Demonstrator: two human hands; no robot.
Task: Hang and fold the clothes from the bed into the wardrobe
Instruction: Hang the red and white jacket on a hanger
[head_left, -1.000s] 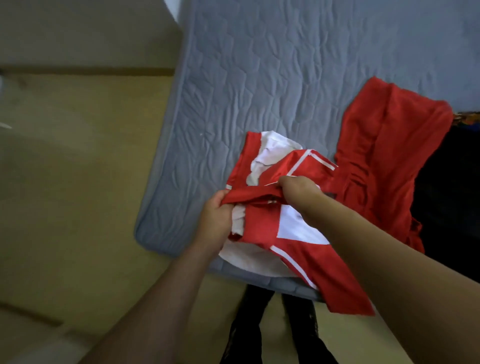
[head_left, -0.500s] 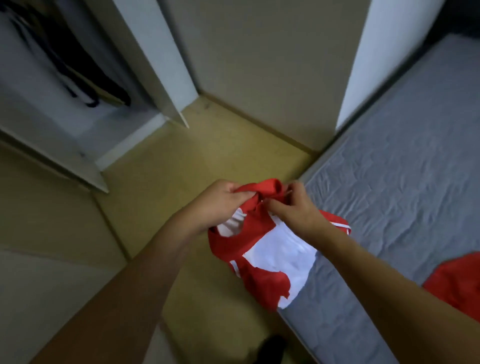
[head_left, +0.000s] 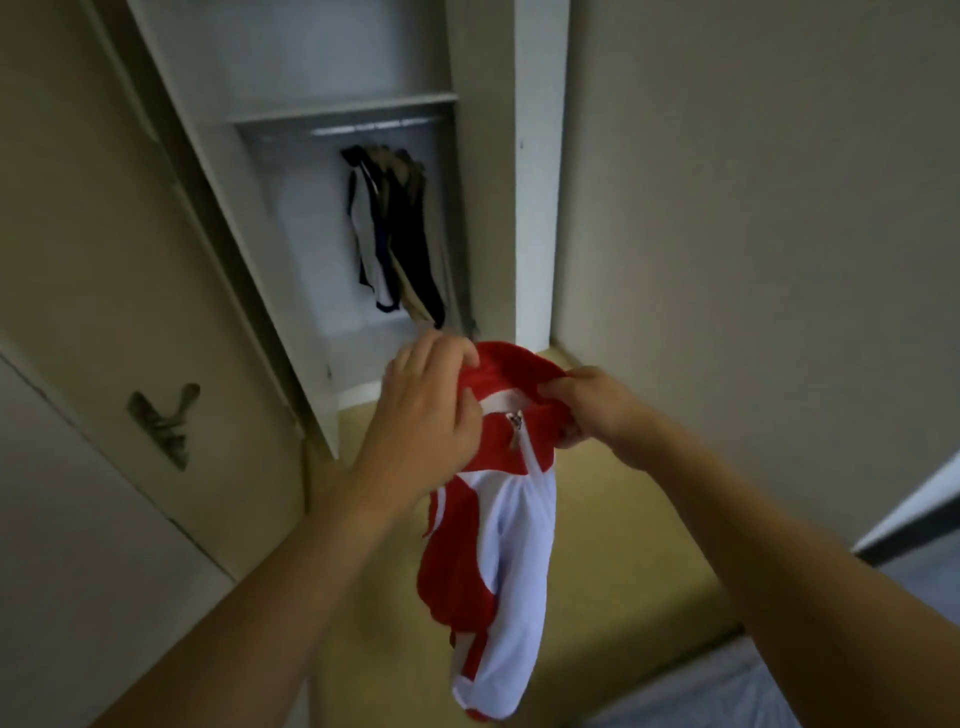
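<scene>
While both hands raise the red-and-white jacket (head_left: 488, 545) by its collar, the garment hangs free beneath them, apparently so it drapes straight for hanging. Left hand (head_left: 426, 405) grasps the collar's left side; right hand (head_left: 587, 405) pinches the right side. Beyond the hands stands the open wardrobe (head_left: 332, 109), with dark hanging clothes (head_left: 395, 234) on its rail. Bed (head_left: 727, 691) lies below the right forearm.
</scene>
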